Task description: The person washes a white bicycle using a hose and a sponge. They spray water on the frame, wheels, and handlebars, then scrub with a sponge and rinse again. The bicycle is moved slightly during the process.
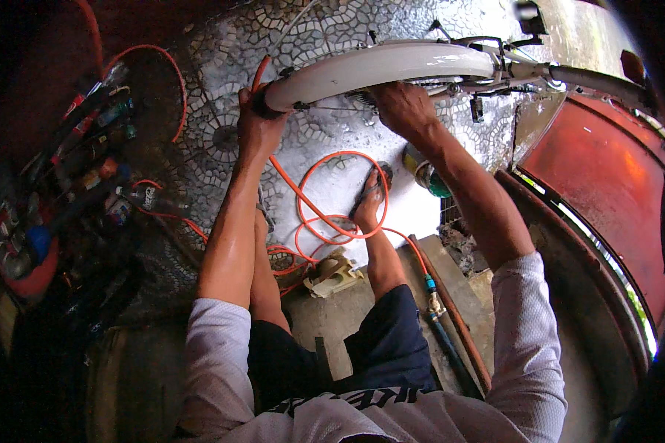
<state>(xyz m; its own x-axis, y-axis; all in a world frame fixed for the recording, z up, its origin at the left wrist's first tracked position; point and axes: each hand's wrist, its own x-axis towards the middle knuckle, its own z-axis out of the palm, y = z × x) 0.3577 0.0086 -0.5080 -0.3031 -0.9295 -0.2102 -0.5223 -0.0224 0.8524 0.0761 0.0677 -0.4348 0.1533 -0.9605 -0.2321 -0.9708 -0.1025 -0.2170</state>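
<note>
Right hand fingers hidden behind the white mudguard.

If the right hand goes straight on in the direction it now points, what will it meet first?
The right hand already rests against the underside of the white mudguard, pointing up and away from the person. Going straight on, it would press into that mudguard first. Depth is hard to judge, so the spokes beside it may come equally soon.

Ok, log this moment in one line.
left hand: grips fender end | right hand: on white fender underside | orange hose: coiled on floor
</note>
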